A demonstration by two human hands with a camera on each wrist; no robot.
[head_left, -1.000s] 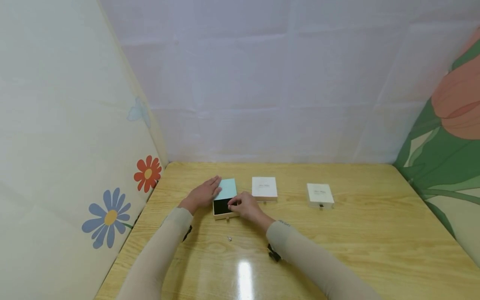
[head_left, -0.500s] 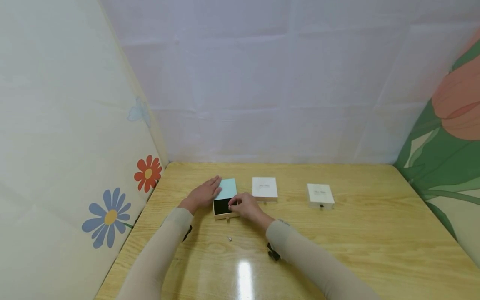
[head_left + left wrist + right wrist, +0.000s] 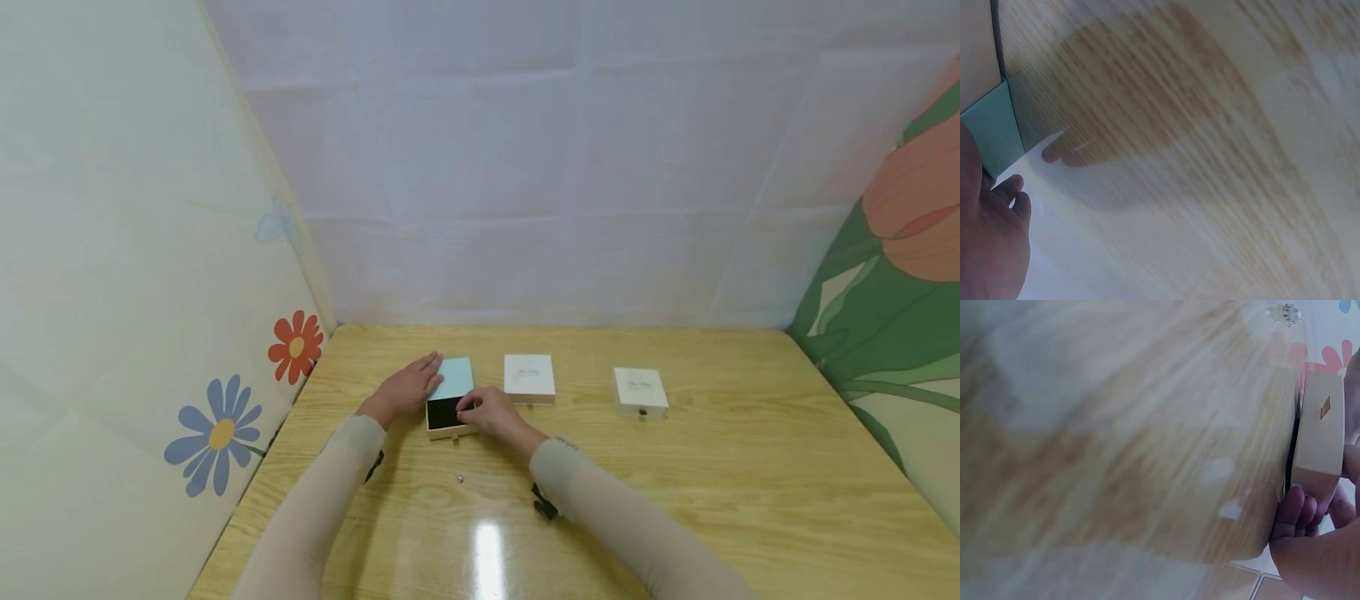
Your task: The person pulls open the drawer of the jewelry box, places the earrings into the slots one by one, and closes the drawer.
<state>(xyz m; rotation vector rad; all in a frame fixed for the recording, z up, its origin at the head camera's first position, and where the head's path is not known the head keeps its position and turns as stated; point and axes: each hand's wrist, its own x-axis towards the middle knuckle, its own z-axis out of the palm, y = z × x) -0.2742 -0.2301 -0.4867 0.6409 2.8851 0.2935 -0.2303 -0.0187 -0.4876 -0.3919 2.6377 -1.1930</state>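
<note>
Your head camera looks forward and down from above the near edge of the table, far enough back to take in both forearms, three boxes and the walls behind. Your left wrist camera sits very close to the tabletop, facing across the wood past the teal box. Your right wrist camera lies equally low, tipped sideways, facing the drawer. All three views share that open box.

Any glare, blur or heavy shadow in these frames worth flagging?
Head view: sharp, with a bright glare patch on the table near the front edge. Left wrist view: soft, a hand-shaped shadow across the wood. Right wrist view: blurred wood, only the drawer box edge fairly clear.
</note>
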